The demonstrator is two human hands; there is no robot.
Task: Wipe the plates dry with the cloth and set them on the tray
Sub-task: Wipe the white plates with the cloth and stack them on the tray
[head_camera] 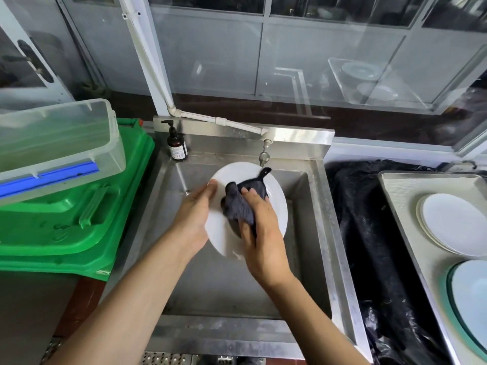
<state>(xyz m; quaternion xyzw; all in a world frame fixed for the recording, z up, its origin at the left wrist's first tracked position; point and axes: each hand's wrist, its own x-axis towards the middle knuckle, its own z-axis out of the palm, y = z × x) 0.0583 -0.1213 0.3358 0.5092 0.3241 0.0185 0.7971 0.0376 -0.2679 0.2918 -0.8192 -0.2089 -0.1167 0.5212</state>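
Note:
Over the steel sink point(319, 233) I hold a white plate point(276, 209) tilted toward me. My left hand point(193, 217) grips its left rim, thumb on the front face. My right hand point(261, 233) presses a dark grey cloth point(238, 204) against the plate's middle; a loop of the cloth sticks up at the top. At the right stands a metal tray point(400, 196) with a short stack of white plates point(453, 222) and a teal-rimmed plate point(471, 299) cut off by the frame edge.
A tap point(264, 154) hangs just behind the plate, a brown pump bottle point(177, 146) at the sink's back left corner. Green bins point(66, 222) with a clear plastic box point(52, 148) on top stand at the left. Black plastic sheeting point(369, 233) lies between sink and tray.

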